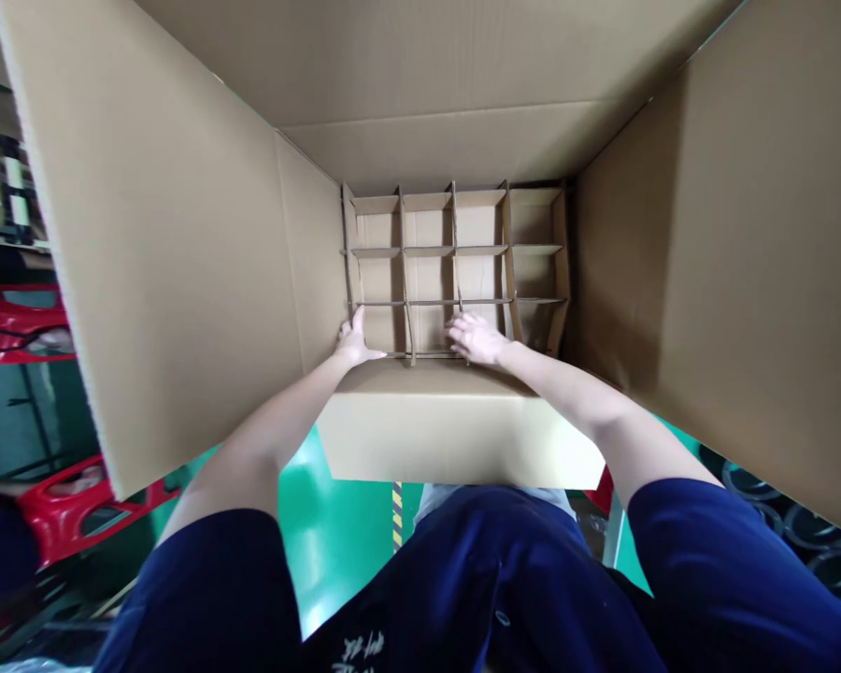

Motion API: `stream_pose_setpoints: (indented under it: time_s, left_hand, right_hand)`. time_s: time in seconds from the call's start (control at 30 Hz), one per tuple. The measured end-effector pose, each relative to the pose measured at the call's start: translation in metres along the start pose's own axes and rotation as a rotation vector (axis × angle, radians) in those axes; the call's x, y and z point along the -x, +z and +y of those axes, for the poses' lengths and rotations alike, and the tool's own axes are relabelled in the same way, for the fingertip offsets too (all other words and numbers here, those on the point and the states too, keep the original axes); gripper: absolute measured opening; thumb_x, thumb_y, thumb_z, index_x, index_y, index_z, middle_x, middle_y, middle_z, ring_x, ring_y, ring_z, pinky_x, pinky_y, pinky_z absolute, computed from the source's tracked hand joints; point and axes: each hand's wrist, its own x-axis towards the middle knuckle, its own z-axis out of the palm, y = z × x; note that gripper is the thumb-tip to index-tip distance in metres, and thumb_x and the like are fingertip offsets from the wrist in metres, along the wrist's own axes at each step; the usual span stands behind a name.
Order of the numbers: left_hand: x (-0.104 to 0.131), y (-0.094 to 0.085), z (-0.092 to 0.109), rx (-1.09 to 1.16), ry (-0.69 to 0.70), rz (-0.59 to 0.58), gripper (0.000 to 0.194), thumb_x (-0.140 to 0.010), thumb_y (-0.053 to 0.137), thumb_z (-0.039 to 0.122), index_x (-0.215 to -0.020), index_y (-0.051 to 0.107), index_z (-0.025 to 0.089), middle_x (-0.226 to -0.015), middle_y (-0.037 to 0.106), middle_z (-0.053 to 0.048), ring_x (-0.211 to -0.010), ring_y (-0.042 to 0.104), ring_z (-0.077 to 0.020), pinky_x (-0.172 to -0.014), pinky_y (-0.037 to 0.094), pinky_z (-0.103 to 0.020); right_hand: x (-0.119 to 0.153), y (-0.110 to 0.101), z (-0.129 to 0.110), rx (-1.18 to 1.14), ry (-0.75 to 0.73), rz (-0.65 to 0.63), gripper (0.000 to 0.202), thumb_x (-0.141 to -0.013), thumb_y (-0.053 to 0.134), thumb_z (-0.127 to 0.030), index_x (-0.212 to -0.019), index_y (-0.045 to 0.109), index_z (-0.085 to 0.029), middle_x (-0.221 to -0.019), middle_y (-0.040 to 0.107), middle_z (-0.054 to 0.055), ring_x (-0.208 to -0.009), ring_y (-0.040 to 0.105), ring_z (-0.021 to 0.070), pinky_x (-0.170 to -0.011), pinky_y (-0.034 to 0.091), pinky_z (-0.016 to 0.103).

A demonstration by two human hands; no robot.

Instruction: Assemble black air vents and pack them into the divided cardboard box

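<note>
Left hand (pixel 352 342) splayed, right hand (pixel 477 338) palm-down

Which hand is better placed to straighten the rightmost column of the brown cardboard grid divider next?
Right, probably. The right hand is over the front row of the divider, nearer that column; the left hand is at its front-left corner.

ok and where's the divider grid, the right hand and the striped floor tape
divider grid (pixel 480 198), head view, far strip
right hand (pixel 477 338), head view, back of hand
striped floor tape (pixel 396 517), head view, visible middle
</note>
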Motion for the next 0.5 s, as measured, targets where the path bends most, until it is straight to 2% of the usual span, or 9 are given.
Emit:
stream_pose_setpoints:
  time_s: [0.07, 0.13, 0.17, 0.23, 0.3, 0.33, 0.37, 0.5]
  left_hand:
    - [0.001, -0.001, -0.006, -0.165, -0.004, -0.028, 0.135, -0.062, 0.094, 0.032, -0.165, 0.006, 0.031, -0.152, 0.043, -0.024, -0.134, 0.056, -0.0424, -0.111, 0.045, -0.049]
    - [0.0, 0.001, -0.008, -0.312, 0.001, -0.096, 0.113, -0.064, 0.092, 0.03, -0.16, 0.031, 0.029, -0.144, 0.054, -0.022, -0.12, 0.066, -0.0415, -0.103, 0.052, -0.046]
    - [-0.002, 0.003, -0.007, -0.359, 0.007, -0.118, 0.097, -0.067, 0.089, 0.029, -0.153, 0.045, 0.026, -0.141, 0.056, -0.023, -0.117, 0.068, -0.0411, -0.1, 0.053, -0.046]
    - [-0.008, 0.006, -0.003, -0.403, 0.017, -0.123, 0.066, -0.07, 0.085, 0.028, -0.133, 0.065, 0.019, -0.136, 0.061, -0.025, -0.114, 0.069, -0.0411, -0.098, 0.055, -0.046]
    - [-0.014, 0.008, 0.0, -0.418, 0.021, -0.119, 0.049, -0.071, 0.083, 0.026, -0.118, 0.072, 0.014, -0.128, 0.066, -0.026, -0.114, 0.069, -0.0421, -0.098, 0.055, -0.047]
    - [-0.017, 0.008, 0.0, -0.425, 0.024, -0.12, 0.045, -0.071, 0.083, 0.026, -0.113, 0.073, 0.013, -0.124, 0.068, -0.026, -0.114, 0.068, -0.0425, -0.098, 0.055, -0.048]
    - [-0.019, 0.008, 0.0, -0.429, 0.027, -0.12, 0.044, -0.071, 0.083, 0.025, -0.111, 0.073, 0.012, -0.122, 0.069, -0.026, -0.114, 0.068, -0.0427, -0.098, 0.055, -0.048]
    - [-0.027, 0.011, -0.007, -0.419, 0.044, -0.125, 0.053, -0.068, 0.08, 0.02, -0.118, 0.069, 0.01, -0.125, 0.068, -0.027, -0.119, 0.066, -0.0416, -0.102, 0.054, -0.045]
  right_hand:
    - [0.021, -0.022, 0.024, -0.029, 0.277, 0.133, 0.039, -0.102, 0.045, -0.027, -0.131, 0.064, -0.009, -0.134, 0.062, 0.018, -0.128, 0.052, 0.03, -0.111, 0.041, 0.043]
    - [0.044, -0.04, 0.047, -0.061, 0.647, 0.118, 0.038, -0.103, 0.04, -0.024, -0.127, 0.066, -0.011, -0.125, 0.067, 0.018, -0.118, 0.061, 0.0288, -0.101, 0.049, 0.039]
    - [0.055, -0.046, 0.055, -0.082, 0.785, 0.04, 0.037, -0.103, 0.041, -0.026, -0.125, 0.067, -0.012, -0.122, 0.069, 0.018, -0.113, 0.064, 0.0285, -0.096, 0.051, 0.038]
    - [0.075, -0.053, 0.065, -0.128, 0.916, -0.198, 0.036, -0.102, 0.049, -0.035, -0.121, 0.07, -0.014, -0.119, 0.071, 0.017, -0.11, 0.068, 0.0298, -0.091, 0.054, 0.038]
    - [0.089, -0.051, 0.066, -0.158, 0.951, -0.385, 0.04, -0.099, 0.056, -0.045, -0.119, 0.071, -0.013, -0.121, 0.071, 0.017, -0.112, 0.068, 0.0319, -0.091, 0.056, 0.039]
    - [0.094, -0.049, 0.065, -0.15, 0.984, -0.395, 0.042, -0.099, 0.057, -0.046, -0.121, 0.071, -0.013, -0.123, 0.07, 0.019, -0.115, 0.067, 0.0326, -0.092, 0.056, 0.04]
    - [0.098, -0.045, 0.064, -0.123, 1.037, -0.344, 0.043, -0.1, 0.056, -0.044, -0.125, 0.068, -0.011, -0.127, 0.068, 0.021, -0.118, 0.066, 0.0328, -0.092, 0.056, 0.039]
    - [0.108, -0.035, 0.071, 0.02, 1.267, 0.058, 0.048, -0.103, 0.044, -0.024, -0.144, 0.049, -0.001, -0.14, 0.055, 0.032, -0.12, 0.066, 0.0316, -0.091, 0.057, 0.034]
